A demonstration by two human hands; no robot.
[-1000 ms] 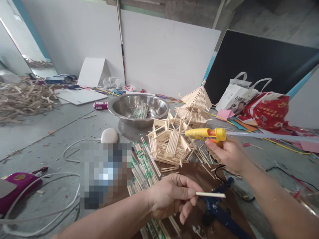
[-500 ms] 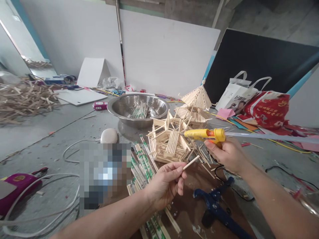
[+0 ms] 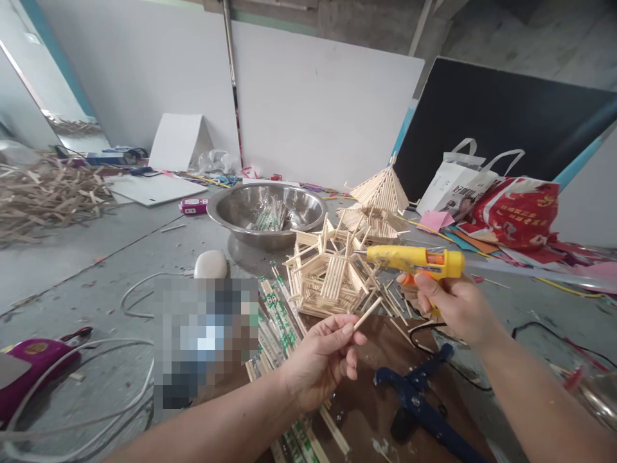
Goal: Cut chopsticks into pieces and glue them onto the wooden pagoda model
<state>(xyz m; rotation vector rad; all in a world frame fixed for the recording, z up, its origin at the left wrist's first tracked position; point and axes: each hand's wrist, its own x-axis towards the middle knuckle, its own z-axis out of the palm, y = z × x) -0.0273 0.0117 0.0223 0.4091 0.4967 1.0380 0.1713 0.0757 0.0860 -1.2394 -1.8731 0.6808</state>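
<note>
Between the thumb and fingers of my left hand (image 3: 328,354) is a short wooden stick (image 3: 368,314), its free end tilted up to the right. My right hand (image 3: 450,305) grips a yellow glue gun (image 3: 414,260) with an orange trigger; its nozzle points left, and a clear glue stick (image 3: 540,273) runs out of its back. Just beyond both hands stands a lattice structure (image 3: 332,273) built of wooden sticks. The nozzle is close to its upper right side; I cannot tell whether they touch. A cone-shaped stick roof (image 3: 380,190) rises behind it.
Packaged chopsticks (image 3: 284,321) and a blue cutter-like tool (image 3: 424,402) lie on a brown board (image 3: 359,424). A steel basin (image 3: 222,209) stands behind. Cables (image 3: 128,337) loop at left, near a purple device (image 3: 36,366). Bags (image 3: 515,212) sit at the right.
My right hand has drawn the glue gun to the right, and its trigger and handle show more. My left hand holds the stick in nearly the same place, tilted slightly steeper.
</note>
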